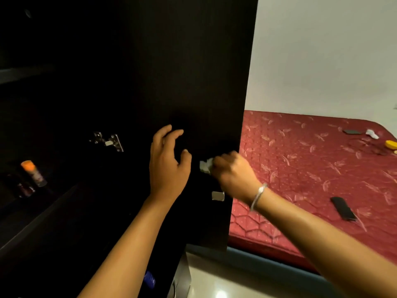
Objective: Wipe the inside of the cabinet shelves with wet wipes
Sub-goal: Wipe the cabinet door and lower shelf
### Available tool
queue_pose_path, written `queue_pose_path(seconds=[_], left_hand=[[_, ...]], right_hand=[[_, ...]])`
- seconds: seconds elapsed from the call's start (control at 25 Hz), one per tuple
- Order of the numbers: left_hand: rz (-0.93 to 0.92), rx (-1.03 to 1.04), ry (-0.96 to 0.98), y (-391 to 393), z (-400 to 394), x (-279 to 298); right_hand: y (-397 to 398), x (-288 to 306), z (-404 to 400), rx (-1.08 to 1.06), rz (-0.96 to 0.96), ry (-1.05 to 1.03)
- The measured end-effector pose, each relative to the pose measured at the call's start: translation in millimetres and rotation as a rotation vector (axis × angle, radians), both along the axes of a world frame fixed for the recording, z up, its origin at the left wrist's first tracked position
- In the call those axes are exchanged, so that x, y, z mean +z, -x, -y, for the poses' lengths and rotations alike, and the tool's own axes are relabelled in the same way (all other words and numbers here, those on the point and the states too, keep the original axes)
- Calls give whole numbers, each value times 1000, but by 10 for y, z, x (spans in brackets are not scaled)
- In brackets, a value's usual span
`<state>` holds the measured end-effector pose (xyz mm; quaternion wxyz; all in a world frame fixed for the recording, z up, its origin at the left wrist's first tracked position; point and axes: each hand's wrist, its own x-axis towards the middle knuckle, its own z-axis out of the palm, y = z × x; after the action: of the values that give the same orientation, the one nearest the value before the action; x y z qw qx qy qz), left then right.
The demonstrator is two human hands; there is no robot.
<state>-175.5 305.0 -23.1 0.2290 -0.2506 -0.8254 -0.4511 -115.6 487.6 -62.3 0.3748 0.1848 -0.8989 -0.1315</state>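
A dark cabinet door (193,72) stands open in front of me, its inner face towards the camera. My right hand (234,172) grips a crumpled white wet wipe (205,165) and holds it against the door's inner face near the free edge. My left hand (168,162) is raised just left of the wipe, fingers loosely curved and holding nothing, close to the door surface. To the left, the cabinet's dark interior shows a shelf (38,222) running across.
A metal hinge (108,141) sits on the door's left side and a small metal catch (218,196) lower right. An orange-capped spray can (33,173) and small bottles stand on the shelf. A red mattress (311,168) with a dark flat object (343,208) lies at right.
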Motion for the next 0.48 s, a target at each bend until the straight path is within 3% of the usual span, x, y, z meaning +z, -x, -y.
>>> queue_pose_path(seconds=[0.08, 0.12, 0.28, 0.36, 0.48], left_hand=[[-5, 6, 20, -6, 48, 19], [-5, 6, 21, 10, 71, 42], [25, 34, 17, 59, 29, 171], [21, 24, 13, 39, -43, 230], [-5, -16, -9, 12, -88, 308]], right_hand=[[-108, -185, -97, 2, 120, -119], [-110, -49, -161, 10, 69, -131], [-18, 1345, -262, -57, -470, 4], [60, 1716, -224, -113, -589, 87], [42, 950, -165, -22, -449, 81]])
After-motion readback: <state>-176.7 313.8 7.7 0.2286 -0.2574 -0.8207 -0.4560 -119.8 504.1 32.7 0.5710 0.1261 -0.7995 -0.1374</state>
